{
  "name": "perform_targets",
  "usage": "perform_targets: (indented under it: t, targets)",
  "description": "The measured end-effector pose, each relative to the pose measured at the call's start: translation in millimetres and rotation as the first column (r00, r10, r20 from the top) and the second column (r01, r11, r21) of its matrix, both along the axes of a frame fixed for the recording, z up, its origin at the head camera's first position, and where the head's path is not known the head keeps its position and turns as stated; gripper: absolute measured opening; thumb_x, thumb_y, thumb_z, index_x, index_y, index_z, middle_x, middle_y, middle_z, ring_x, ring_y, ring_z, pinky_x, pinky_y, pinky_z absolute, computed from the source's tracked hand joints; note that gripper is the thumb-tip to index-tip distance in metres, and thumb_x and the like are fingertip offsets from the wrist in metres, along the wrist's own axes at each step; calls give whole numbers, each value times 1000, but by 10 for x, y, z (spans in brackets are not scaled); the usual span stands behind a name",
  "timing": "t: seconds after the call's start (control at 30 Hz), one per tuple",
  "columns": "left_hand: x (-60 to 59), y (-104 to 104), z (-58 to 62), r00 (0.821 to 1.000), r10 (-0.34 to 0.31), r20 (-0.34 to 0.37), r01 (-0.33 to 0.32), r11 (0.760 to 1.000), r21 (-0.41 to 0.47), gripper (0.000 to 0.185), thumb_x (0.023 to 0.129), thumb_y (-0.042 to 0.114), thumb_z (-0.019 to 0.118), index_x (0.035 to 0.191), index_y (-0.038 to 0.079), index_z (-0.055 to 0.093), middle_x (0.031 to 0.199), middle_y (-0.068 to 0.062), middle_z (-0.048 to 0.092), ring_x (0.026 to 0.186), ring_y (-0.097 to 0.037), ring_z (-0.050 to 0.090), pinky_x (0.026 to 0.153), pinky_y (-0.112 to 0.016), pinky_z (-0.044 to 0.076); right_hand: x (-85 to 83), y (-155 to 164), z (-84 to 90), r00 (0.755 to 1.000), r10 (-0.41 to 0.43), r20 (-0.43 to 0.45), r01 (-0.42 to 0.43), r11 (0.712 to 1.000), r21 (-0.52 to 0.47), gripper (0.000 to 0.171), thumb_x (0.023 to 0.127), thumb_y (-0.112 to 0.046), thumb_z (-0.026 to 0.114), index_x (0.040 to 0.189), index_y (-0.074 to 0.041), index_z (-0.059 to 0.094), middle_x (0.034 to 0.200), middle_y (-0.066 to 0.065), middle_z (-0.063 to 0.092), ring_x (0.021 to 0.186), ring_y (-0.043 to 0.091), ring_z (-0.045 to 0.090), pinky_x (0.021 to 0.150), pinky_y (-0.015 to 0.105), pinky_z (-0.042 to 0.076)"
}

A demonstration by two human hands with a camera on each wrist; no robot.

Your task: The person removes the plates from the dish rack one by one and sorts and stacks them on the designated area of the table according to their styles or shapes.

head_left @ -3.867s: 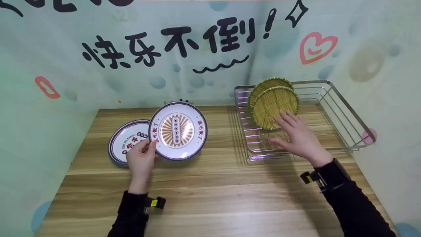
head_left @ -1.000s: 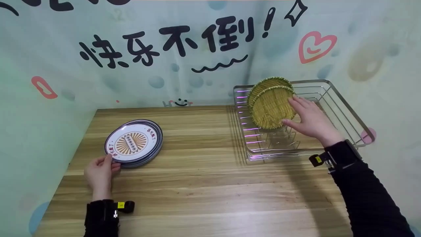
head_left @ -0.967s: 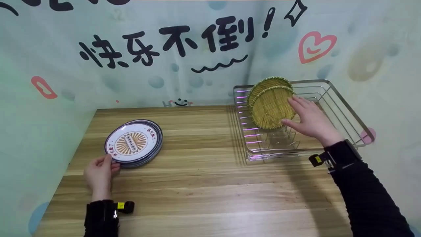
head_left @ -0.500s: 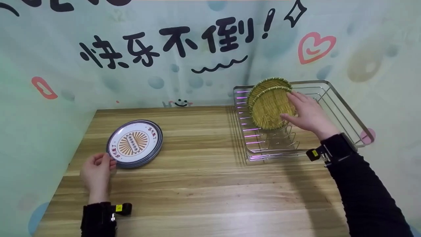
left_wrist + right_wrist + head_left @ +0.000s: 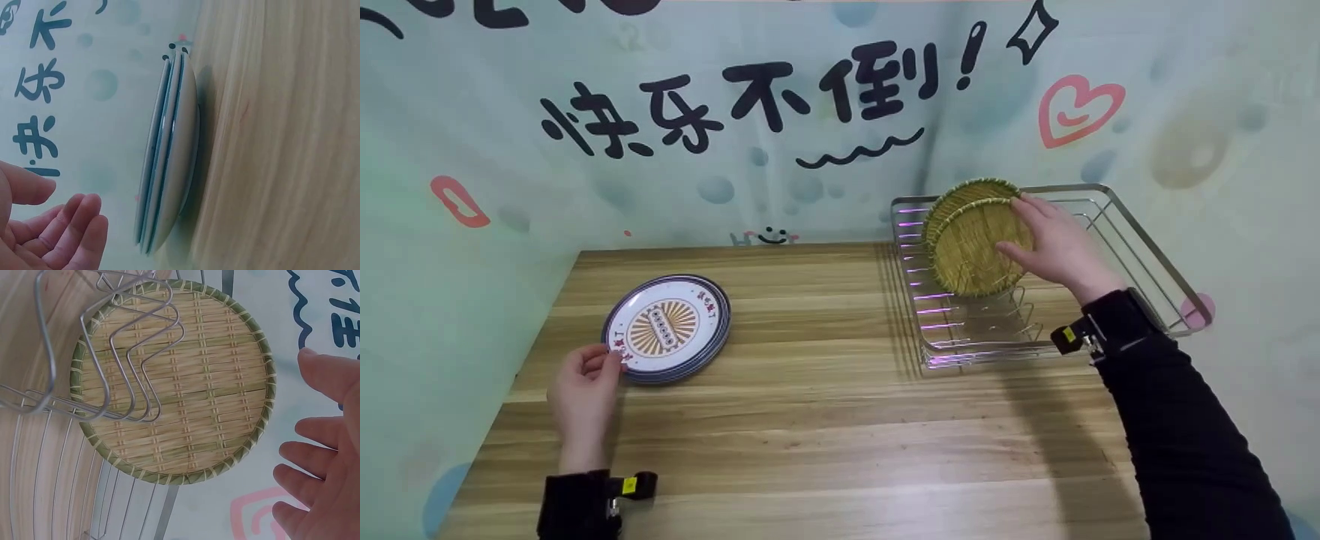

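Wall [image 5: 750,97] reads 快乐不倒 (black); both hands' fingers relaxed, grasping nothing.

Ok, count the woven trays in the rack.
2. Both stand on edge in the left part of the rack: the front tray beside the right hand, the back tray mostly hidden behind it. More could be hidden there.

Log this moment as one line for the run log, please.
left hand: open beside plate stack on table | right hand: open at front woven tray, standing in wire rack
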State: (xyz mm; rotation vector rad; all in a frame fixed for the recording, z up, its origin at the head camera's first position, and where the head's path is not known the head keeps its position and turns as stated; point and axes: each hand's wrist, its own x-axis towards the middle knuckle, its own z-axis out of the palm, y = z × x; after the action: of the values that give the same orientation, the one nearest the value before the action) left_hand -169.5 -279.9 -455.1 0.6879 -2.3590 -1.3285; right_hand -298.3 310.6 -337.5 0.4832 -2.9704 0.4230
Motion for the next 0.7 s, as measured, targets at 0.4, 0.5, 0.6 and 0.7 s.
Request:
perform_targets:
  t: [0.4, 0.5, 0.6, 0.7]
  targets:
    - [39, 126, 65, 985, -171, 8, 171, 980, -102, 44, 99, 16, 58, 133, -9, 47, 125, -27, 57, 113, -37, 57, 98, -44, 47, -111, -10, -2, 1000, -10, -19, 10, 1000, -3, 75, 97, -34, 63, 151, 4, 29, 155, 28, 26, 144, 44, 21, 117, 59, 13]
    - [48, 161, 65, 978, -209, 19, 209, 967, -145, 46, 98, 15, 59, 134, -11, 45, 127, -30, 55, 116, -41, 54, 103, -51, 42, -123, -15, -10, 1000, -15, -14, 15, 1000, -8, 75, 97, -35, 62, 152, 3, 28, 156, 29, 25, 144, 44, 20, 117, 60, 13]
    - [58, 194, 68, 971, -236, 34, 238, 950, -203, 50, 97, 15, 60, 135, -12, 44, 129, -32, 53, 118, -44, 51, 104, -55, 39, -138, -24, -22, 1000, -20, -6, 20, 1000, -10, 74, 97, -34, 63, 152, 3, 28, 156, 28, 24, 144, 45, 20, 117, 60, 13]
    - [62, 228, 71, 965, -261, 41, 263, 932, -251, 53, 96, 15, 62, 136, -13, 43, 131, -35, 50, 121, -47, 49, 106, -57, 37, -157, -39, -31, 1000, -23, 5, 24, 1000, -10, 74, 97, -31, 63, 152, 3, 27, 157, 28, 23, 144, 45, 19, 116, 61, 13]
